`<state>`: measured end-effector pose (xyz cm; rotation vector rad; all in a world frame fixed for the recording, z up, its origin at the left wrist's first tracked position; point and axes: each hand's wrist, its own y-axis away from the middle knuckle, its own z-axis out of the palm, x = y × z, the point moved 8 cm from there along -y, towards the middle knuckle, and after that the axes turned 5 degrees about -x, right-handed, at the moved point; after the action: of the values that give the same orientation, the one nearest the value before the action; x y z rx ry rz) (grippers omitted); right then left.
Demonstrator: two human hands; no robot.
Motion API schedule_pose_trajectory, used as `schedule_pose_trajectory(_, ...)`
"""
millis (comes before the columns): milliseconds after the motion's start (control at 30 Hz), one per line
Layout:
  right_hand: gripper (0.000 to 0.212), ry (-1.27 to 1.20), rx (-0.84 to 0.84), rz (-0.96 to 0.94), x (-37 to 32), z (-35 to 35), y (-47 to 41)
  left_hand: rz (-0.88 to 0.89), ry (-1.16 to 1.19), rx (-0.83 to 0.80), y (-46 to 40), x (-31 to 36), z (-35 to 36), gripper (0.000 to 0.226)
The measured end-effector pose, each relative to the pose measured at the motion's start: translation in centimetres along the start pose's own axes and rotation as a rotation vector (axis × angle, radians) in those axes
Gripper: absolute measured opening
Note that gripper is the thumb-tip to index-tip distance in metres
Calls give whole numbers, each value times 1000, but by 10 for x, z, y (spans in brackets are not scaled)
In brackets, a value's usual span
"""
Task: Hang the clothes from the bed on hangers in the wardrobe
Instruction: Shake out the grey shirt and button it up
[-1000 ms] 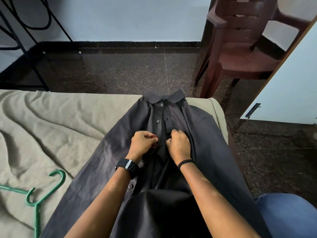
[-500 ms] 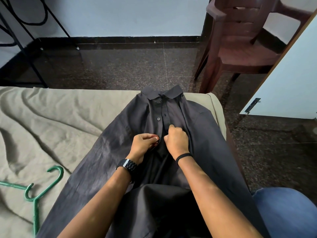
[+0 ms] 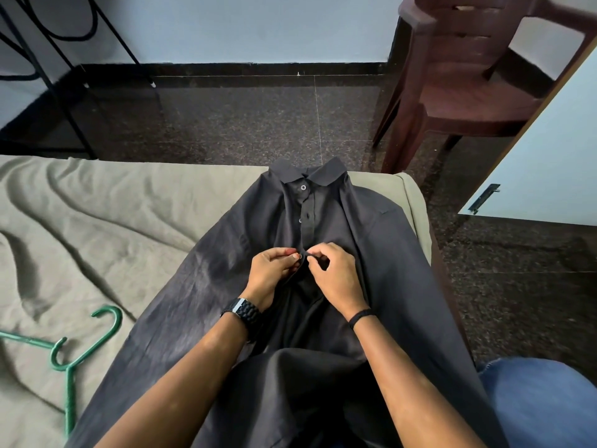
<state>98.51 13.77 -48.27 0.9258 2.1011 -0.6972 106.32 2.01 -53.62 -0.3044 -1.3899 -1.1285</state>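
Pinching the shirt (image 3: 371, 253) placket, both hands' grip, left hand (image 3: 269, 273) and right hand (image 3: 337, 274), could lose the button between them.

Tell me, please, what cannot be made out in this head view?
- Button at the placket: covered by the left hand and right hand pinching the shirt.
- Hanger: cut off by the left edge.
- Shirt hem: cut off by the bottom edge.
- Wardrobe interior: outside the frame.
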Motion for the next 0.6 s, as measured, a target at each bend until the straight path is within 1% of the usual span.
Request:
schedule_pose_trajectory(200, 10, 15, -33, -21, 0, 5, 2, -10, -6, 12, 0, 2, 4, 9)
schedule_pose_trajectory(367, 14, 14, -44, -7, 1, 5, 2, -1, -12, 50, 2, 4, 6, 12)
schedule_pose_trajectory(600, 17, 5, -52, 45, 5, 7, -1, -4, -41, 46, 4, 6, 9, 15)
